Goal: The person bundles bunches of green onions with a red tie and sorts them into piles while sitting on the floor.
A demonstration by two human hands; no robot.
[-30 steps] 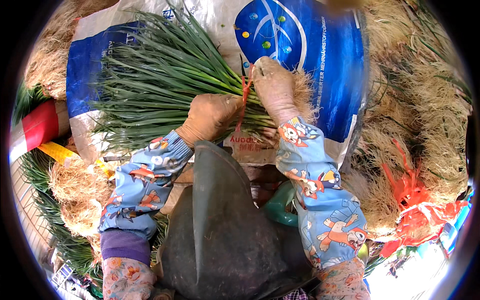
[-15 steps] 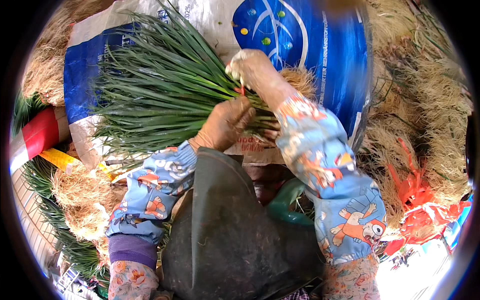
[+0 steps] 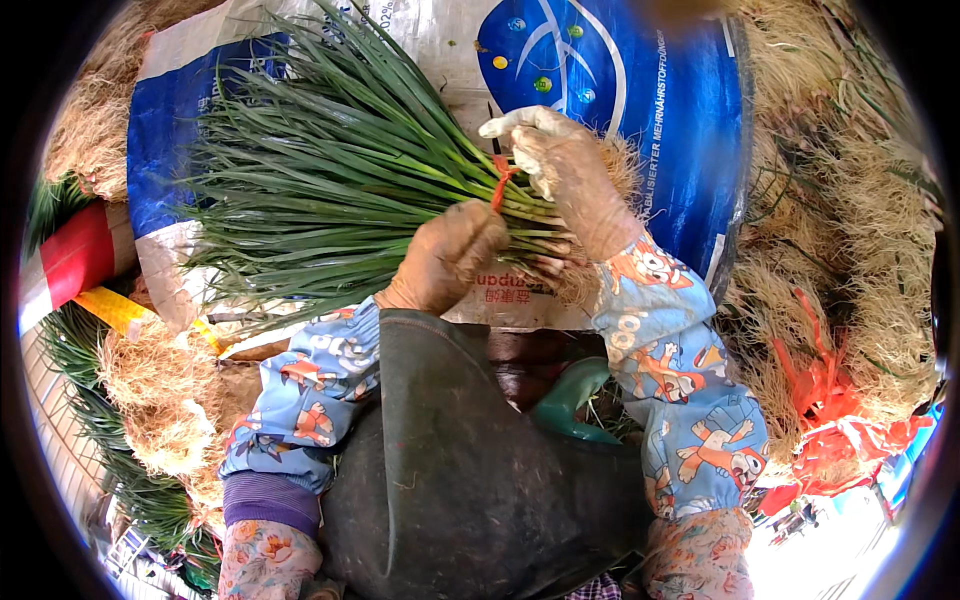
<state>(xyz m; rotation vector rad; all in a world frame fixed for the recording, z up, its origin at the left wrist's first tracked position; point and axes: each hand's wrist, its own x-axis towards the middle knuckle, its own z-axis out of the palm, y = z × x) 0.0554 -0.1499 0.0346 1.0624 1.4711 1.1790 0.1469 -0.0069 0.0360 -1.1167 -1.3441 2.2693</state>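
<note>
The bunch (image 3: pixel 330 190) lies across the sack (image 3: pixel 690 150), its roots (image 3: pixel 622 165) rightward. Judged light; leaves flexible, bruisable, possibly slippery; best gripped at the firmer pale stems (image 3: pixel 535 228). Left hand (image 3: pixel 447 257) closed on the lower end of the red tie (image 3: pixel 503 178), a thin, pliable strip; right hand (image 3: pixel 572 175) beside it, index finger extended, grip undetermined. Sack creased, glossy. Root heaps (image 3: pixel 840 230) alongside: fine, straw-coloured, matted.

Deep green leaves (image 3: pixel 310 170) pale to yellow-green and whitish stems (image 3: pixel 528 208), bound by a red tie (image 3: pixel 503 180). The sack (image 3: pixel 690 140) is blue and white; the oversleeves (image 3: pixel 655 345), light blue with orange cartoon dogs; the undersleeves (image 3: pixel 268 558), floral; the apron (image 3: pixel 480 460), blackish.
</note>
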